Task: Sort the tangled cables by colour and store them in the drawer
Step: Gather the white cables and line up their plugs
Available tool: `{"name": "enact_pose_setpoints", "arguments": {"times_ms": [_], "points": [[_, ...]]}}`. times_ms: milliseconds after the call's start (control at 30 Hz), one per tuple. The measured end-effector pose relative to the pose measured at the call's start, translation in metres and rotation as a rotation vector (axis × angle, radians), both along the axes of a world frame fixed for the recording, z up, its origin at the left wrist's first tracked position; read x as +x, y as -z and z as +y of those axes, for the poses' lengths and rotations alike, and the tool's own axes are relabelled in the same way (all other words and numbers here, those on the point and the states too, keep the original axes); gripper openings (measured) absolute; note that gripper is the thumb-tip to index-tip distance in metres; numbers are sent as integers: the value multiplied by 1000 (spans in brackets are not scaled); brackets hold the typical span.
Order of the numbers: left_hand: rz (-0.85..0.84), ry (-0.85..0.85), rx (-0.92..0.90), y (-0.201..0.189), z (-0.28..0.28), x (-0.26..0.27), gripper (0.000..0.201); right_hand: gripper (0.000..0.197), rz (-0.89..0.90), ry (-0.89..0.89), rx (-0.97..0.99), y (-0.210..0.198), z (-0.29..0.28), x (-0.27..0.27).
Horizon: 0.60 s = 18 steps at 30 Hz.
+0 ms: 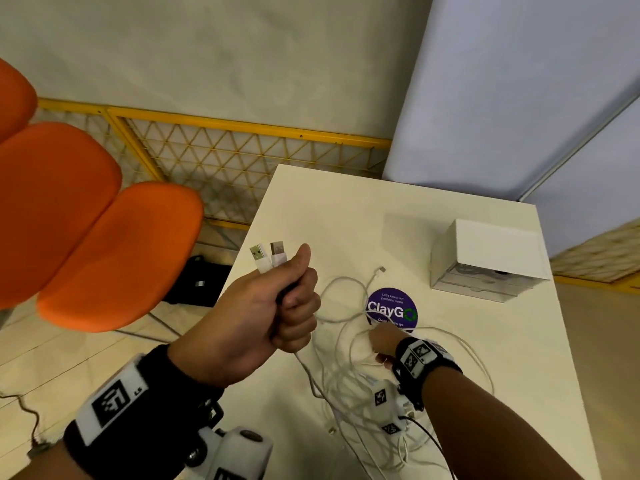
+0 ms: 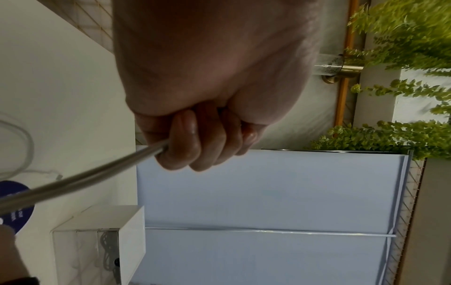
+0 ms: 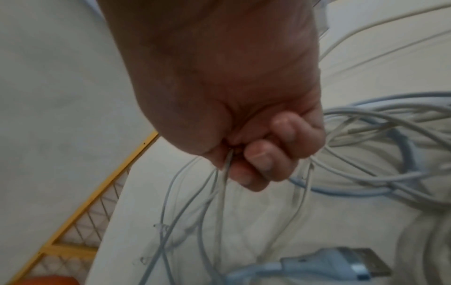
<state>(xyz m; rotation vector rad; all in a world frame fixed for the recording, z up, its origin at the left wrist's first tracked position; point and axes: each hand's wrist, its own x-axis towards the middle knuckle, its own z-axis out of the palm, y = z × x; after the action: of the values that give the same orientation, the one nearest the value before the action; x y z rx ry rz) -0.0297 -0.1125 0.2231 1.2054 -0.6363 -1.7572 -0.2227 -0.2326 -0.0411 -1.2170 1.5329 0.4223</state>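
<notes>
My left hand point(image 1: 294, 299) is raised over the table's left edge, fisted round white cables whose two USB plugs point(image 1: 268, 256) stick out above the thumb. From the fist point(image 2: 195, 142) the cable strands point(image 2: 80, 179) run taut down to a tangle of white cables point(image 1: 349, 375) on the white table point(image 1: 346, 209). My right hand point(image 1: 382, 344) is down in that tangle, fingers point(image 3: 263, 160) pinching thin white strands point(image 3: 202, 196). A loose pale-blue USB plug point(image 3: 341, 264) lies close by. A small white drawer box point(image 1: 488, 258) with clear fronts stands at the back right.
A round purple sticker point(image 1: 391, 310) is stuck on the table beyond my right hand. A black cable point(image 1: 429, 438) runs from the wrist camera. Orange chairs point(image 1: 86, 230) stand left of the table, with a yellow mesh fence point(image 1: 242, 157) behind and a pale blue partition point(image 1: 519, 98) at back right.
</notes>
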Motion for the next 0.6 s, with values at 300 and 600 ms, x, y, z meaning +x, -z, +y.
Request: {"name": "enact_pose_setpoints", "arguments": {"times_ms": [300, 600], "points": [[-1, 44, 6, 5, 4, -13, 55, 25, -101, 44, -30, -11, 4, -23], [-7, -23, 43, 11, 10, 1, 56, 42, 228, -185, -455, 4, -38, -8]]}}
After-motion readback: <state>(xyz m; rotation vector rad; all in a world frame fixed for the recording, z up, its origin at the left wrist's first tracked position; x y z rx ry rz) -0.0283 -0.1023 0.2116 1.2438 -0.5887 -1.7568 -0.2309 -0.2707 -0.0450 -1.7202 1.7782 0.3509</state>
